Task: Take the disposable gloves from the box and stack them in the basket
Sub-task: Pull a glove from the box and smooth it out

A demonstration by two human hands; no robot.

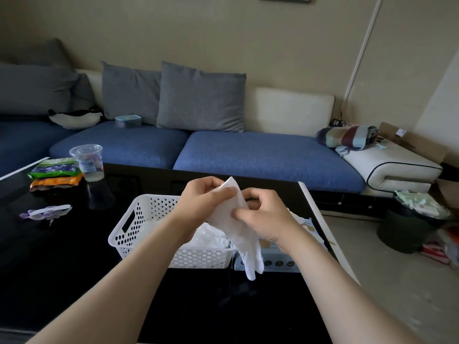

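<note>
Centre of frame: left hand [201,199] and right hand [263,217] both pinch the upper part of a white disposable glove [238,229], whose fingers hang down. Behind it, a white perforated basket [134,219] holds more gloves [211,238]. The box [278,263] lies just right of the basket; its print is illegible.

Two hands are seen, the left hand [201,202] and the right hand [265,217], with one glove [238,227] held between them. One basket [139,224], one box [278,261], one cup [88,162], two snack packets, a green packet [56,167] and an orange packet [54,182], one rolled blanket [347,136] and one bin [402,232] are counted.
</note>
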